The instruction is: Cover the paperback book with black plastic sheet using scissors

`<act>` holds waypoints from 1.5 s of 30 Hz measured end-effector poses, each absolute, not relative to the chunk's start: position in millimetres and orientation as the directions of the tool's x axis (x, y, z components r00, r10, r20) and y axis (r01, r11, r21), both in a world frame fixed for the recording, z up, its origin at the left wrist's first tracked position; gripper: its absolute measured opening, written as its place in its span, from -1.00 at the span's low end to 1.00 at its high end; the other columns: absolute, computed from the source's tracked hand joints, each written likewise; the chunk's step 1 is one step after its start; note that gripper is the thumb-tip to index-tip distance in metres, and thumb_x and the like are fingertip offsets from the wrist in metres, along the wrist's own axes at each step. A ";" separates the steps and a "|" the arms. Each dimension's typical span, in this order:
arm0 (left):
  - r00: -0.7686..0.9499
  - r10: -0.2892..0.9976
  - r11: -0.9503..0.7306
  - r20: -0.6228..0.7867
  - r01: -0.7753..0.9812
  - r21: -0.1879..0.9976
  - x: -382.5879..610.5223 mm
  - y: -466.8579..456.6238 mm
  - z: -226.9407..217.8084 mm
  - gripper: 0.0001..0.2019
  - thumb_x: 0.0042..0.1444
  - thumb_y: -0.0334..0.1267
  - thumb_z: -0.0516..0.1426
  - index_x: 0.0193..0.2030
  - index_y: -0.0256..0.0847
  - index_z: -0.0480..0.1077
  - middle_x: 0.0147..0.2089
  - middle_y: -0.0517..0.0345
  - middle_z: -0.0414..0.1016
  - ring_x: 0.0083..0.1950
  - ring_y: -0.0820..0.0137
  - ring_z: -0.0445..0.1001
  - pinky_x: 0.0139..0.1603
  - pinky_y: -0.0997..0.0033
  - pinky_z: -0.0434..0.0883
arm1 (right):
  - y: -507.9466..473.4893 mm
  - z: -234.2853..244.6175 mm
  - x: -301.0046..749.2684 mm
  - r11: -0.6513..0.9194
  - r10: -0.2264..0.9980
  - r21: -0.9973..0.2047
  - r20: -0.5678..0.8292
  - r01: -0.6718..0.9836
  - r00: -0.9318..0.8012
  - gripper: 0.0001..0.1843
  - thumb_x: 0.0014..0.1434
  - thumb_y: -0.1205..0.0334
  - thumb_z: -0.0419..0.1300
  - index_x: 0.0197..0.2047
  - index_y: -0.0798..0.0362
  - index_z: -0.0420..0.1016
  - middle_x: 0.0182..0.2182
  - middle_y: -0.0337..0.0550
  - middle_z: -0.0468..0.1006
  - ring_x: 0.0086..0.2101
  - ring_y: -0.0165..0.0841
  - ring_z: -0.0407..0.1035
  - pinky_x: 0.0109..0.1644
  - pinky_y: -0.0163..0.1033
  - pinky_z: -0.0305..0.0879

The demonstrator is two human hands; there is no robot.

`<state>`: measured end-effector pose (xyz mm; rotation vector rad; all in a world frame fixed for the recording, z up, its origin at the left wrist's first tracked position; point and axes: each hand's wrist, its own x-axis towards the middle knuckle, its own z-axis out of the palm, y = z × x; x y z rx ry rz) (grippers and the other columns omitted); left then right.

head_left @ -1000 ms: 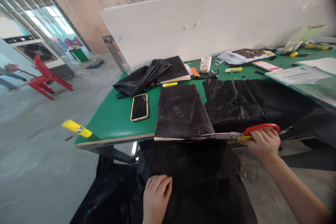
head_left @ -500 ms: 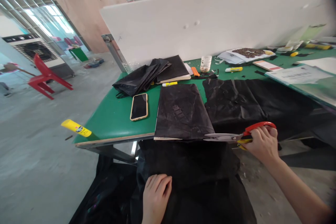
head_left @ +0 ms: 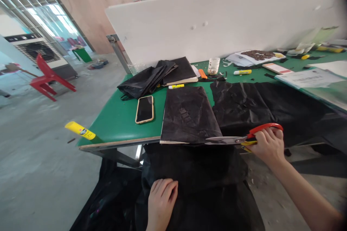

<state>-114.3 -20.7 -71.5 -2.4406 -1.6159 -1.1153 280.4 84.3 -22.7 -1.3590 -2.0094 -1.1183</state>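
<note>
My right hand (head_left: 269, 146) holds a pair of scissors (head_left: 226, 140) with red and yellow handles, at the table's front edge. The blades point left, slightly apart, along the near edge of a black-covered book (head_left: 189, 115). Black sheet material (head_left: 195, 173) hangs below that edge, towards me. Low in the view, my left hand (head_left: 162, 198) is closed on this black sheet with curled fingers; the fingertips are partly hidden. A wider stretch of black sheet (head_left: 244, 104) lies on the table to the right of the book.
A phone (head_left: 144, 109) lies left of the book, and a yellow glue stick (head_left: 80, 130) at the left table edge. Behind are folded black covers (head_left: 146, 81), another black book (head_left: 180, 70), a clear cup (head_left: 213, 66) and an orange piece (head_left: 202, 74). A white board (head_left: 176, 29) stands along the back.
The scissors and my right hand have moved slightly left along the book's near edge. My left hand has stayed in place. The view has shifted a little.
</note>
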 end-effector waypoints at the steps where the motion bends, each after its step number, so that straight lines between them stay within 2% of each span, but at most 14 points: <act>1: 0.214 0.803 -0.467 0.557 0.806 0.363 -114.6 -20.7 -72.0 -0.84 0.09 -0.49 0.11 -0.28 -0.16 0.44 -0.33 0.15 0.49 -0.30 0.38 0.45 -0.20 0.29 0.36 | 83.9 -21.1 278.6 0.179 0.535 0.370 0.741 0.912 -0.406 -0.70 0.01 0.02 0.19 -0.48 0.07 0.27 -0.48 -0.13 0.40 -0.37 -0.30 0.27 -0.18 -0.16 0.06; 7: 0.217 0.802 -0.473 0.556 0.800 0.369 -115.6 -20.8 -72.9 -0.85 0.09 -0.49 0.11 -0.28 -0.16 0.43 -0.34 0.15 0.48 -0.31 0.38 0.44 -0.21 0.29 0.35 | 81.3 -13.2 269.3 0.143 0.555 0.381 0.733 0.913 -0.393 -0.68 0.04 -0.03 0.19 -0.48 0.06 0.31 -0.52 -0.16 0.39 -0.40 -0.32 0.25 -0.20 -0.18 0.05; 13: 0.217 0.799 -0.474 0.561 0.802 0.364 -115.4 -20.2 -71.6 -0.85 0.11 -0.48 0.09 -0.28 -0.16 0.43 -0.35 0.14 0.48 -0.31 0.39 0.44 -0.22 0.30 0.36 | 84.0 -12.3 270.5 0.175 0.503 0.407 0.746 0.896 -0.437 -0.63 0.03 -0.07 0.20 -0.54 0.04 0.29 -0.56 -0.19 0.38 -0.45 -0.34 0.22 -0.22 -0.17 0.04; 21: 0.210 0.797 -0.469 0.566 0.806 0.361 -115.6 -20.2 -71.9 -0.85 0.11 -0.47 0.09 -0.29 -0.16 0.44 -0.36 0.14 0.48 -0.33 0.39 0.45 -0.23 0.31 0.37 | 83.1 -9.7 266.0 0.222 0.463 0.396 0.762 0.891 -0.453 -0.69 0.01 0.02 0.26 -0.53 0.05 0.32 -0.57 -0.23 0.39 -0.48 -0.38 0.21 -0.23 -0.18 0.03; 29: 0.220 0.801 -0.471 0.557 0.805 0.360 -116.3 -20.7 -72.4 -0.85 0.10 -0.48 0.10 -0.28 -0.16 0.43 -0.34 0.14 0.48 -0.31 0.38 0.45 -0.21 0.30 0.37 | 81.8 -14.2 269.0 0.230 0.525 0.340 0.746 0.912 -0.410 -0.71 0.07 0.04 0.21 -0.54 0.05 0.34 -0.58 -0.23 0.41 -0.47 -0.38 0.24 -0.22 -0.19 0.01; 38: 0.218 0.806 -0.466 0.551 0.808 0.361 -117.1 -21.5 -72.9 -0.84 0.11 -0.48 0.08 -0.26 -0.16 0.43 -0.34 0.14 0.48 -0.31 0.38 0.45 -0.21 0.30 0.37 | 84.4 -4.6 266.2 0.264 0.438 0.381 0.771 0.886 -0.462 -0.69 -0.01 0.09 0.29 -0.57 0.04 0.29 -0.63 -0.28 0.39 -0.50 -0.40 0.20 -0.28 -0.21 0.00; 45: 0.210 0.802 -0.472 0.558 0.796 0.378 -116.4 -21.1 -73.5 -0.84 0.10 -0.50 0.10 -0.27 -0.17 0.42 -0.34 0.15 0.48 -0.31 0.39 0.44 -0.21 0.30 0.36 | 82.1 -0.6 264.7 0.238 0.443 0.375 0.779 0.896 -0.444 -0.69 -0.02 0.16 0.29 -0.60 0.04 0.26 -0.64 -0.28 0.38 -0.47 -0.38 0.20 -0.29 -0.21 0.00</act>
